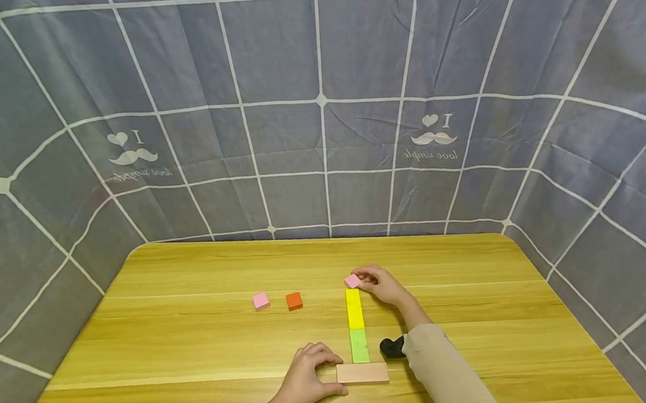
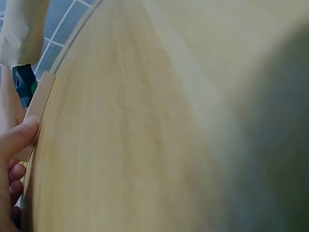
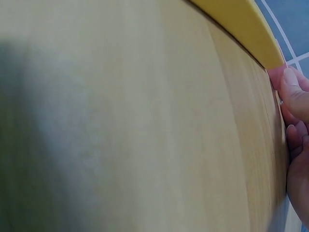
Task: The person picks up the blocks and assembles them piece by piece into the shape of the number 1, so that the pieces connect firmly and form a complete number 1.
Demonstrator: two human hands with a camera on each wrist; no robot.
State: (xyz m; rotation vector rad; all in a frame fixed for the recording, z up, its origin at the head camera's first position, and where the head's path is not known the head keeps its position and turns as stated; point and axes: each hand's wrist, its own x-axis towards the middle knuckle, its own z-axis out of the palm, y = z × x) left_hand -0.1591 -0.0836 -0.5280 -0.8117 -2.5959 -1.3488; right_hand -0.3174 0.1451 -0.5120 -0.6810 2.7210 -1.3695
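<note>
A yellow block (image 1: 354, 309) and a green block (image 1: 359, 346) stand end to end in a line on the table. Across the near end of the green one lies a light wooden block (image 1: 362, 373). My left hand (image 1: 306, 379) holds its left end between thumb and fingers; the left wrist view shows the thumb on the wooden block (image 2: 41, 99). At the far end of the yellow block, my right hand (image 1: 382, 284) pinches a small pink block (image 1: 352, 281). In the right wrist view the thumb of my right hand (image 3: 297, 104) presses the pink block (image 3: 275, 77) beside the yellow block (image 3: 241, 24).
Left of the line, another pink block (image 1: 260, 301) and an orange-red block (image 1: 294, 301) lie on the table (image 1: 196, 343). A black object (image 1: 392, 348) is beside the right sleeve. A grey checked curtain (image 1: 282, 140) hangs behind the table.
</note>
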